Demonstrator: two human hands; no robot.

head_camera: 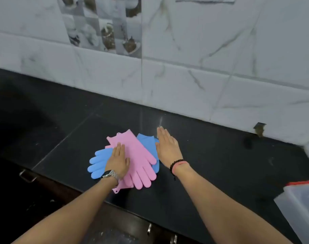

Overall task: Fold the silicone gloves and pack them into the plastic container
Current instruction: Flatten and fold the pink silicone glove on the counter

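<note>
Soft, floppy, grippy pink silicone glove (132, 155) pressed under flat left hand (117, 162); right hand (167, 147) flat, empty; best pinched at cuff.

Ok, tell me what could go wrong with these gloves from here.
1. The pink gloves and blue gloves lie in one crossed pile; folding one may drag the others out of place.
2. Only the left hand presses the pile; the right hand sits at its edge, so springy silicone could unfold.
3. The container stands far right, half out of view; folded gloves may open in transit.
</note>
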